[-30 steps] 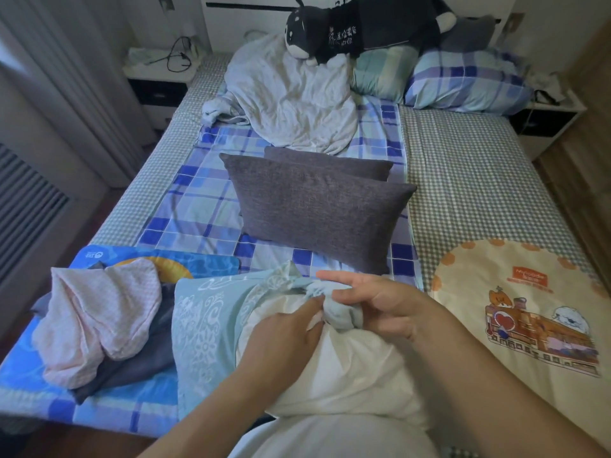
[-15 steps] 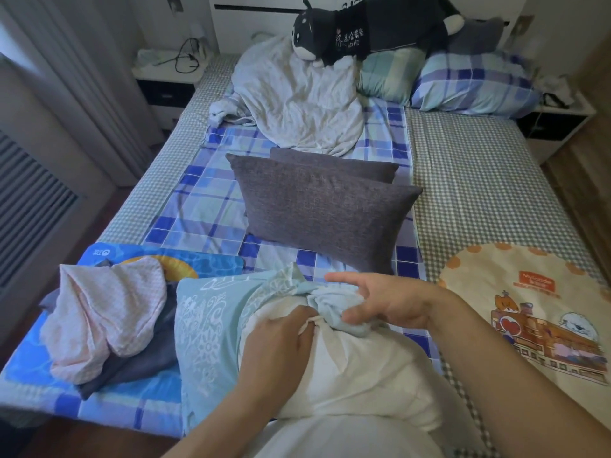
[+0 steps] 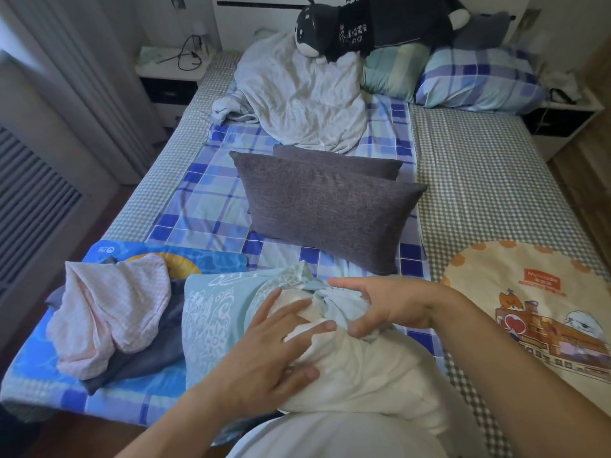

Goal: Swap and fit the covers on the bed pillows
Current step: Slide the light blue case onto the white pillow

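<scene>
Head view: we're mid-fit, pulling the blue cover [image 3: 215,312] over the white pillow [image 3: 357,365] at the foot of the bed [image 3: 489,180], right in front of us. Our left hand [image 3: 264,355] lies flat on the pillow, fingers spread and straight, pressing. Our right hand [image 3: 390,305] clenches the bunched cover edge. Two grey pillows [image 3: 327,209] wait mid-bed; pink cloth [image 3: 109,309] lies left. Next, we judge: shove pillow deeper, draw the cover edge toward us.

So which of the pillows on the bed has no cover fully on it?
The white pillow under both hands, only partly inside the light blue patterned cover. The two grey pillows and the plaid one are fully covered.
</scene>
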